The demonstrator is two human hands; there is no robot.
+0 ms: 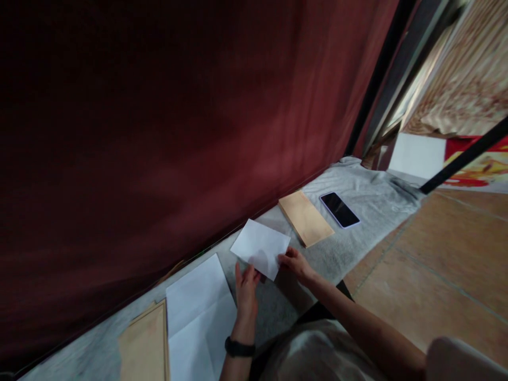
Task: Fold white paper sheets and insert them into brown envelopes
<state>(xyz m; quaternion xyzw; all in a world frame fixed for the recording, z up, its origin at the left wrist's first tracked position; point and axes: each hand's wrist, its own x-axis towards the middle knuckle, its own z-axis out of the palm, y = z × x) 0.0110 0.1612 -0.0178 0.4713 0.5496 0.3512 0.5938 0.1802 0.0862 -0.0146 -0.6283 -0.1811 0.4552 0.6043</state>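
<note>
A white sheet of paper [260, 244], apparently folded, is held slightly above a grey cloth-covered surface. My right hand [296, 264] pinches its right corner between thumb and fingers. At the paper's near edge is my left hand [246, 288], its thumb and fingers apart and the fingertips touching the edge. A dark band [239, 348] circles my left wrist. Left of that hand lies a larger white sheet stack [198, 301] with a crease across it. Beyond the right hand is a stack of tan envelopes [305, 218].
A phone [340, 209] with a dark screen lies right of the envelopes. More tan envelopes [145, 344] are at the lower left. A dark red curtain-like wall [222, 132] borders the far side. A black pole [462, 159] and tiled floor [436, 259] are at right.
</note>
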